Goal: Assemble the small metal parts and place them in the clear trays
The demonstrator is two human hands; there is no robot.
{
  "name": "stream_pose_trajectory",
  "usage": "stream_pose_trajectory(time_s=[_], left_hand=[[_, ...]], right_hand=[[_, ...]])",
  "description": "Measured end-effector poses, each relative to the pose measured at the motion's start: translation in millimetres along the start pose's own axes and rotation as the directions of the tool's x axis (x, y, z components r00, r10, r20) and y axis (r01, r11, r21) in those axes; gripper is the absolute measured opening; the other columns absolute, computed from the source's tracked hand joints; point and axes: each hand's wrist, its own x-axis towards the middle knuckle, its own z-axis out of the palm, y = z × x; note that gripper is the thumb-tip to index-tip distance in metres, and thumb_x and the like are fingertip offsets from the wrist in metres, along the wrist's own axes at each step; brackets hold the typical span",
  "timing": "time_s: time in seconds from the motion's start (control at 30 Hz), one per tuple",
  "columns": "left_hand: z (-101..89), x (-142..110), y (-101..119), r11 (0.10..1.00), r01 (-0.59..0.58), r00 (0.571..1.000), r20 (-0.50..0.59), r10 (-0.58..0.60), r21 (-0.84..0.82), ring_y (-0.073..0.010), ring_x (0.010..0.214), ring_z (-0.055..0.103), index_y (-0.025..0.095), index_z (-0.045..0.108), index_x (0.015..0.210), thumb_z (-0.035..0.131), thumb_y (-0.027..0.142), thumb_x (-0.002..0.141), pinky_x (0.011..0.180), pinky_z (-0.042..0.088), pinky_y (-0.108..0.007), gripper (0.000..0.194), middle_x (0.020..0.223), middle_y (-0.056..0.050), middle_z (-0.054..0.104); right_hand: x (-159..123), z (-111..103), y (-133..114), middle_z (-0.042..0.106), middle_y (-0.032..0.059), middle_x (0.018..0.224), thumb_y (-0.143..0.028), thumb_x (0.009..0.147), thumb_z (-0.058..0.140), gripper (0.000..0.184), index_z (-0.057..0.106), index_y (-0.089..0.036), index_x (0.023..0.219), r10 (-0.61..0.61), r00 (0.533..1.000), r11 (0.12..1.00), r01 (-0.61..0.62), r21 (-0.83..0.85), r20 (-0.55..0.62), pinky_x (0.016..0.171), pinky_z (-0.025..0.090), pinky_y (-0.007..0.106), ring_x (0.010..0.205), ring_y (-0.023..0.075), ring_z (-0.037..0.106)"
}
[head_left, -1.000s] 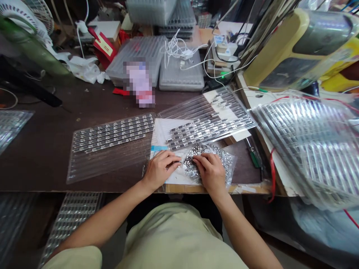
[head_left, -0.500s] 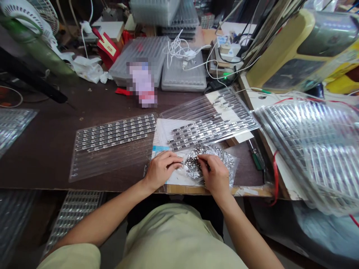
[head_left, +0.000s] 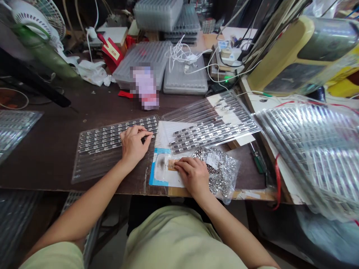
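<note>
My left hand [head_left: 134, 145] is over the clear ribbed tray [head_left: 97, 170] on the left, thumb and index finger pinched on a small metal-shelled connector [head_left: 144, 139] at the right end of its lowest filled row. Rows of similar connectors [head_left: 101, 137] fill the tray's upper part. My right hand [head_left: 195, 173] is closed in a pinch above a white board edged with blue tape [head_left: 159, 183], by a small brown patch [head_left: 171, 164]; whatever lies between its fingertips is too small to see. Beside it lies a clear bag of small shiny metal parts [head_left: 224, 173].
A second ribbed tray [head_left: 193, 116] with connectors lies tilted behind the bag. More clear trays [head_left: 314, 149] are stacked at right. A green-handled tool [head_left: 257, 161], a tangled white cable [head_left: 179, 56] and a pixelated object [head_left: 146, 87] are around the table.
My left hand has moved left from the white board onto the left tray. My right hand has gone from the bag of parts to the board, uncovering the bag's label.
</note>
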Motion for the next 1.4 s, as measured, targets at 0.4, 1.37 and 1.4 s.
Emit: stream_pose_trajectory(time_s=[0.4, 1.37, 1.4], left_hand=[[9.2, 5.8, 48.7, 0.968, -0.120, 0.954, 0.244, 0.174, -0.222, -0.0224, 0.088, 0.062, 0.021, 0.069, 0.085, 0.061, 0.029, 0.083, 0.087, 0.039, -0.041, 0.011, 0.089, -0.004, 0.072], [14.0, -68.3, 60.7, 0.834, 0.034, 0.975, 0.202, 0.093, -0.551, -0.0151, 0.075, 0.062, 0.022, 0.074, 0.085, 0.071, 0.031, 0.077, 0.068, 0.050, -0.026, 0.012, 0.083, -0.004, 0.068], [14.0, -68.0, 60.9, 0.838, 0.035, 0.974, 0.206, 0.093, -0.544, -0.0152, 0.076, 0.062, 0.022, 0.074, 0.084, 0.071, 0.031, 0.077, 0.067, 0.050, -0.026, 0.012, 0.083, -0.004, 0.068]], right_hand=[[-2.7, -25.4, 3.3, 0.065, 0.0035, 0.110, -0.035, 0.090, 0.056, 0.030, 0.062, -0.027, 0.118, 0.019, 0.996, 0.964, 0.006, -0.267, 0.091, 0.076, 0.032, 0.033, 0.094, 0.0201, 0.049], [-12.4, -39.4, 27.6, 0.066, 0.0061, 0.091, -0.021, 0.091, 0.051, 0.018, 0.068, -0.023, 0.096, 0.034, 0.999, 0.994, -0.030, 0.101, -0.037, 0.077, 0.048, 0.032, 0.086, 0.0178, 0.058], [-12.4, -39.3, 27.6, 0.067, 0.0061, 0.091, -0.020, 0.091, 0.051, 0.018, 0.068, -0.022, 0.097, 0.035, 0.999, 0.994, -0.031, 0.107, -0.037, 0.077, 0.049, 0.032, 0.087, 0.0178, 0.059]])
